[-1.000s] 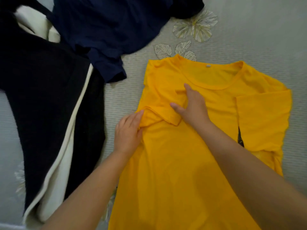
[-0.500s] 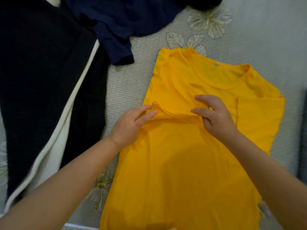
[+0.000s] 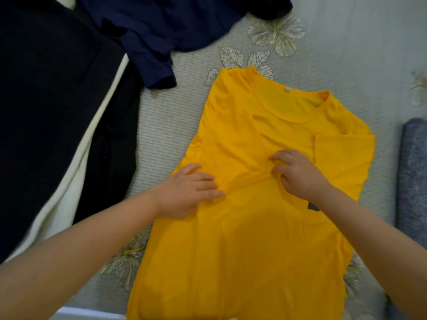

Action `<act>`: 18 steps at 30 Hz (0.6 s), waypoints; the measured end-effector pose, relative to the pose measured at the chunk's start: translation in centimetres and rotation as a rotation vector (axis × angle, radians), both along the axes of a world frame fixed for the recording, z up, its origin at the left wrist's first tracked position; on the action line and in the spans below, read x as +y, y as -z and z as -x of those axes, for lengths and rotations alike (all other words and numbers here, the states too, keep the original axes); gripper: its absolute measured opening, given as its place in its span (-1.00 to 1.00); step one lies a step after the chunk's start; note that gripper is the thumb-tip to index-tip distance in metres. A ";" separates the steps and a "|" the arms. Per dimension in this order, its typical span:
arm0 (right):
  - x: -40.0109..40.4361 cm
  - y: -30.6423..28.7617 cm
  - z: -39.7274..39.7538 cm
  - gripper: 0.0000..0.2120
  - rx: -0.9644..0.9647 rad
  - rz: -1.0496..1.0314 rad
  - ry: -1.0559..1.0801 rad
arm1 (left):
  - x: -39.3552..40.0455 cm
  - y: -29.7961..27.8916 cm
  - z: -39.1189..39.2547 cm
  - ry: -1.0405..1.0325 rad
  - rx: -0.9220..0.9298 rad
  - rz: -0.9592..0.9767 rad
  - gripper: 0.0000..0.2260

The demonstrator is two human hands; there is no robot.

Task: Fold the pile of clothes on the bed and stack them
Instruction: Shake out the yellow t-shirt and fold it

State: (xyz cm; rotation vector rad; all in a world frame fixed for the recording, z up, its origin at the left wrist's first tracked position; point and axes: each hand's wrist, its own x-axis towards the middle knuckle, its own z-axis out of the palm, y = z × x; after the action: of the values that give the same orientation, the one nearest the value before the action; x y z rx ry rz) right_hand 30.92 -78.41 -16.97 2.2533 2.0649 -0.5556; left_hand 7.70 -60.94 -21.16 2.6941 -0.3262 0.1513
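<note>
A yellow T-shirt [image 3: 249, 250] lies flat on the bed, neck hole away from me, with both sleeves folded in over the chest. My left hand [image 3: 187, 192] rests flat on the shirt's left edge, fingers straight, at the hem of the folded left sleeve. My right hand [image 3: 298, 174] sits at mid-chest with its fingers curled, pinching the cloth at the sleeve's hem. A navy garment [image 3: 166, 28] lies crumpled beyond the shirt. To the left spreads a black garment [image 3: 50, 107] with a white stripe.
The bedsheet [image 3: 166, 125] is pale grey with leaf prints. A grey rolled or padded thing [image 3: 413, 176] lies along the right edge. The bed's near edge shows at the bottom left.
My left hand slid down and outward to the shirt's left edge and now lies flat. My right hand moved right along the sleeve hem and curled its fingers into the cloth.
</note>
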 end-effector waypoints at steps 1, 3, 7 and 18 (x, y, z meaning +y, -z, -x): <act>0.7 -0.1 -0.1 -0.67 0.023 -0.039 0.036 | 0.4 0.0 0.7 -0.068 -0.008 0.009 -0.62; 2.9 -0.1 -0.1 -0.64 0.095 -0.072 0.183 | 1.1 0.1 1.6 -0.291 0.027 0.026 -0.64; 10.2 0.2 -0.4 -0.48 0.176 -0.064 0.492 | 0.8 -1.4 0.9 -0.728 0.276 0.225 -0.35; 22.4 1.0 -1.1 -0.65 0.522 -0.133 0.723 | 2.5 -1.9 0.0 -1.158 0.405 0.584 -0.66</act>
State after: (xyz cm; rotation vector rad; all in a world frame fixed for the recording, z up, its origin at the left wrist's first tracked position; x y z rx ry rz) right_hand 31.99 -56.05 -17.95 3.1964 1.3714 -1.1693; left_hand 7.72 -58.46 -19.22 1.9327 1.2080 0.0127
